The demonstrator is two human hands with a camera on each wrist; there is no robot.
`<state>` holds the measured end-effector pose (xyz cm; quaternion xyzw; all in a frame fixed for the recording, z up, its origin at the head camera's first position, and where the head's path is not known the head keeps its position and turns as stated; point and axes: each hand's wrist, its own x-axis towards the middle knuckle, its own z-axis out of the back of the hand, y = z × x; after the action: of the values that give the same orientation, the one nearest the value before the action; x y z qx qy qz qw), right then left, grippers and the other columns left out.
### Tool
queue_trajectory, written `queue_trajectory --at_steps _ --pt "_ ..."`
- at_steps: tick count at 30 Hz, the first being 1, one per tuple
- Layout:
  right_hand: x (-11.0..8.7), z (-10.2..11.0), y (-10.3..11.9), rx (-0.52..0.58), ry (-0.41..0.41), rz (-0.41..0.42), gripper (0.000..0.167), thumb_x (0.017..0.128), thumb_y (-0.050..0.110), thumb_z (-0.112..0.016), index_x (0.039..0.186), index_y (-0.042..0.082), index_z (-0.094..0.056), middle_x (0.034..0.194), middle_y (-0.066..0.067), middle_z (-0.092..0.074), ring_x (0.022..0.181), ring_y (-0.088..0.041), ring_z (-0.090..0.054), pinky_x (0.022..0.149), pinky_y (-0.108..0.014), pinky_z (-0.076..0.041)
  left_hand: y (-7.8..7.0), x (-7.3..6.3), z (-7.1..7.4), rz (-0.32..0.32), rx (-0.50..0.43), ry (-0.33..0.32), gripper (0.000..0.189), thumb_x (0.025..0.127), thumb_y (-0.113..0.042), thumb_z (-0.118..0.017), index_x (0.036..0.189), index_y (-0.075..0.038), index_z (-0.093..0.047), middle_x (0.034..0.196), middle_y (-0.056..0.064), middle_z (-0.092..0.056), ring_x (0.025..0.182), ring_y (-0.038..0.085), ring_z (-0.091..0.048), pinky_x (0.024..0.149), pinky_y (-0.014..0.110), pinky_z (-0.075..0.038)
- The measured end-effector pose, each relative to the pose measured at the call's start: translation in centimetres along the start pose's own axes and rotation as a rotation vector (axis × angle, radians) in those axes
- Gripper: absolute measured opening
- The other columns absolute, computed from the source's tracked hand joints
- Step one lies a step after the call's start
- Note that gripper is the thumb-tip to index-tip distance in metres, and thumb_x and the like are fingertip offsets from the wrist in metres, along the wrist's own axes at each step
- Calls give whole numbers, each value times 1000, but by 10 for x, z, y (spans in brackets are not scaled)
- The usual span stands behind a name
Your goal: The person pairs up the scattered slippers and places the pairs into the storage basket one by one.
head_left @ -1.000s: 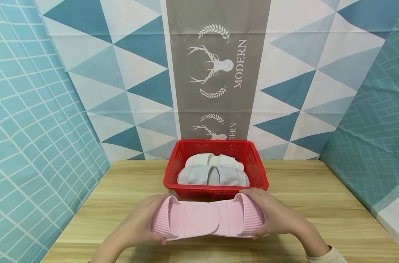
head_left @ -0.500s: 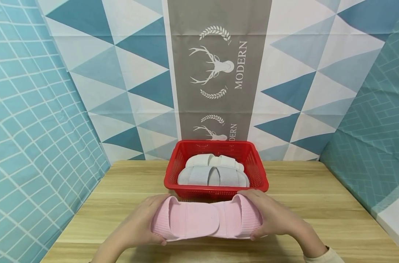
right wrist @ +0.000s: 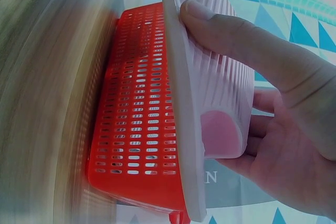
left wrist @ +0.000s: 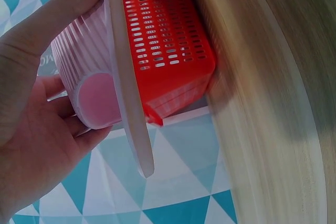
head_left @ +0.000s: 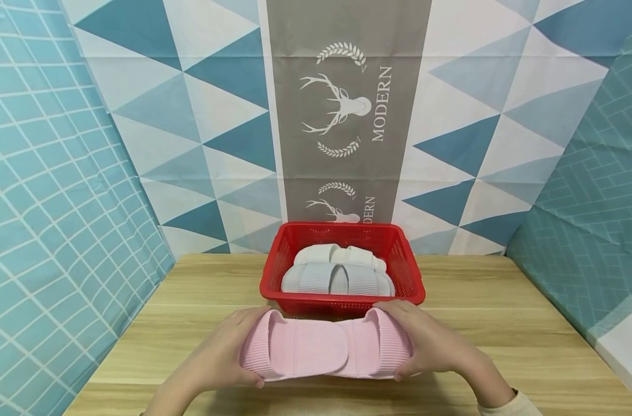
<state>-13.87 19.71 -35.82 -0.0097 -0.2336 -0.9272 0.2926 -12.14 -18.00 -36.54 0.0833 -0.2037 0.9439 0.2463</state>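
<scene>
In the head view, two pink slippers are held up in front of the red basket, above the table. My left hand grips the left pink slipper round its ribbed strap, thumb on the near edge. Round the strap of the right pink slipper my right hand holds in the same way. The heel ends meet in the middle, the left one lying over the right one. Both wrist views show the thumbs pressing near the sole edges and the fingers behind the straps.
Inside the basket lie a pair of light grey slippers and, behind them, white slippers. The basket stands on a wooden table close to the patterned back wall. Blue tiled sheeting borders the left side.
My right hand has shifted slightly left with its pink slipper, so the heels overlap a little more. The left hand and its slipper have stayed nearly still.
</scene>
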Motion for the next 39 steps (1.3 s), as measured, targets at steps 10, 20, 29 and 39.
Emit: queue_trajectory --at_steps 10,20,29,39 --pt "0 -2 2 -2 11 -5 102 49 43 -93 138 25 -44 131 9 -50 121 -14 -46 89 -43 -56 2 -1 -2 -56 36 -47 109 43 -33 -96 138 -15 -46 131 -3 -57 120 19 -53 98 49 -49" --pt "2 -5 3 -44 -4 43 101 48 43 -93 136 24 -45 128 10 -51 118 -12 -47 91 -45 -54 1 -3 -4 -22 13 -26 107 44 -34 -95 139 -20 -45 131 -7 -56 119 16 -51 96 49 -50" --pt "3 -4 6 -53 0 51 101 49 45 -92 136 24 -46 128 11 -52 118 -11 -47 91 -46 -53 0 -3 -3 -19 7 -21 107 45 -33 -95 139 -20 -45 131 -7 -55 120 16 -51 96 49 -50" --pt "6 -6 8 -46 9 37 101 47 43 -93 136 25 -47 128 13 -52 119 -10 -46 92 -46 -53 0 -4 -4 -26 24 -38 107 44 -34 -95 139 -18 -46 131 -5 -56 120 17 -52 97 49 -49"
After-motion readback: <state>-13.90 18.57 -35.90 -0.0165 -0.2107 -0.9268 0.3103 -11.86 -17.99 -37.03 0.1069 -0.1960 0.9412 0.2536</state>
